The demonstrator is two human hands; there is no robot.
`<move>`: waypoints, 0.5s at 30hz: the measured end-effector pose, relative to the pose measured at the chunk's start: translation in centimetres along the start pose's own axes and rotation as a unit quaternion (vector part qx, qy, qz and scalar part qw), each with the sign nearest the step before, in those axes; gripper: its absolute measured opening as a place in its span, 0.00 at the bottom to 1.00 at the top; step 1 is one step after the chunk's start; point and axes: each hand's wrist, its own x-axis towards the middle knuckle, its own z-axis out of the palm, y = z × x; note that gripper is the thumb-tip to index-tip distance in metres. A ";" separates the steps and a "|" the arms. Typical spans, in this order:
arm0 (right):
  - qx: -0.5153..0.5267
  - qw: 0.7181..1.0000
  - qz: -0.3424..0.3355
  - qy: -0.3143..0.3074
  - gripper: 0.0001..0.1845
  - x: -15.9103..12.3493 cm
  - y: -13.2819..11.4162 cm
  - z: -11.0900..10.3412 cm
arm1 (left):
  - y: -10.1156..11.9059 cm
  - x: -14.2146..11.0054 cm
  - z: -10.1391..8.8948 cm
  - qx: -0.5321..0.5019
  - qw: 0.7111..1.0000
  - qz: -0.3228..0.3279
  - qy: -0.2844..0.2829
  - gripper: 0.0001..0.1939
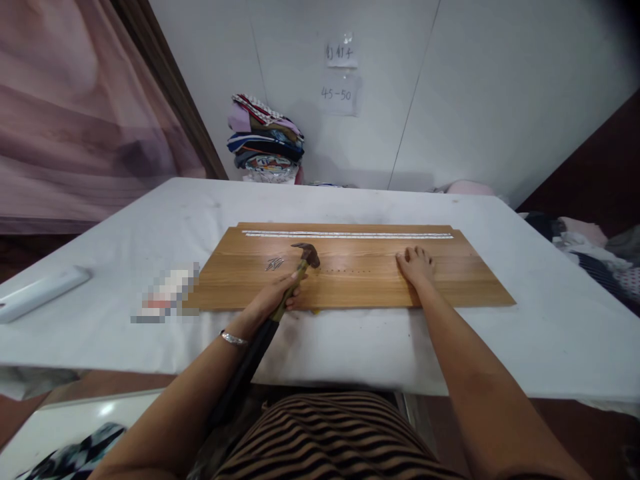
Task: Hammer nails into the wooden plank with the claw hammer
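My left hand (277, 293) is closed around the upper handle of a claw hammer (307, 255). The hammer's head is over a wood-grain board (450, 280), and its dark grip runs back along my forearm. A small pile of nails (274, 264) lies on the board just left of the hammer head. To the right of the head, a row of small dark marks or nails (350, 271) runs across the board; which they are I cannot tell. My right hand (417, 265) rests on the board's right part, fingers apart, holding nothing.
White strips with markings (350, 235) lie along the board's far edge. The board is on a white-covered table (150, 233). A white roll (43, 293) and a blurred packet (167, 293) are at left. Folded clothes (267, 140) are stacked behind, against the wall.
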 end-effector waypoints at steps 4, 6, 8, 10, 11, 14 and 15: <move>-0.006 1.000 0.004 -0.011 0.30 0.1 0.0 0.0 | 0.1 -0.1 0.3 -0.006 1.000 -0.010 0.012 0.29; -0.009 1.000 0.002 -0.013 0.30 0.1 0.1 0.0 | 0.0 0.0 0.3 -0.005 1.000 -0.014 0.018 0.28; -0.010 1.000 0.000 -0.013 0.30 0.1 0.1 0.1 | -0.1 0.0 0.3 -0.005 1.000 -0.013 0.018 0.28; -0.009 1.000 0.000 -0.013 0.30 0.1 0.2 0.3 | -0.1 0.0 0.2 -0.005 1.000 -0.009 0.013 0.29; -0.009 1.000 0.001 -0.012 0.30 0.2 0.2 0.4 | -0.1 0.0 0.1 -0.005 1.000 -0.008 0.010 0.29; -0.007 1.000 0.003 -0.008 0.30 0.2 0.2 0.4 | 0.0 0.0 0.1 -0.003 1.000 -0.008 0.005 0.30; -0.006 1.000 0.003 -0.006 0.30 0.2 0.2 0.4 | 0.0 0.0 0.1 -0.001 1.000 -0.010 0.006 0.30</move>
